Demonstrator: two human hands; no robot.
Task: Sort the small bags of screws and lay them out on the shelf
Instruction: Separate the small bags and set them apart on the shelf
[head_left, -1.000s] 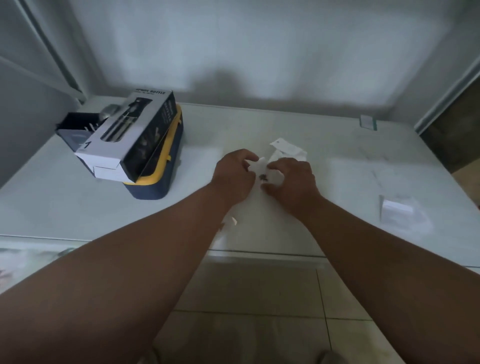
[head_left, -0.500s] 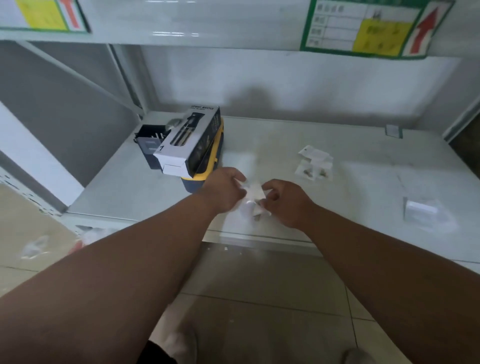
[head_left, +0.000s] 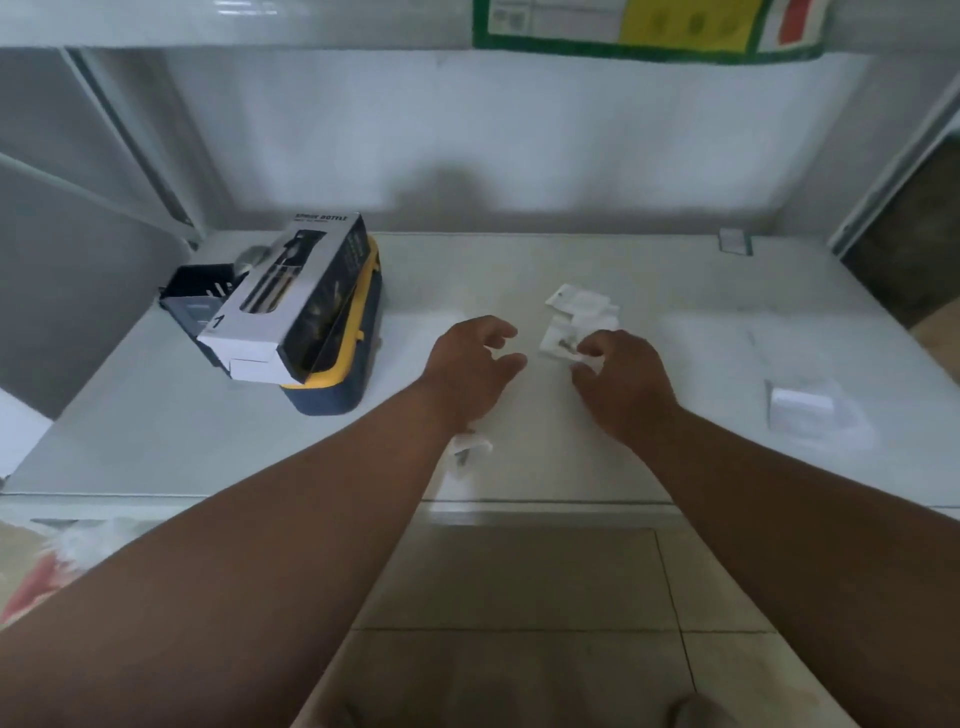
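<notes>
2 hands (head_left: 467, 364) (head_left: 623, 379) reach over 1 shelf (head_left: 156, 431) bearing 2 boxes (head_left: 291, 301).

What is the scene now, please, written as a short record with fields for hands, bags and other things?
left hand: open, over the shelf, holds nothing
right hand: fingertips at a small bag; grip unclear
bags: small pile beyond the right hand; one bag near the front edge, under the left forearm
other: black-and-white box on a yellow-and-blue case, at left
</notes>
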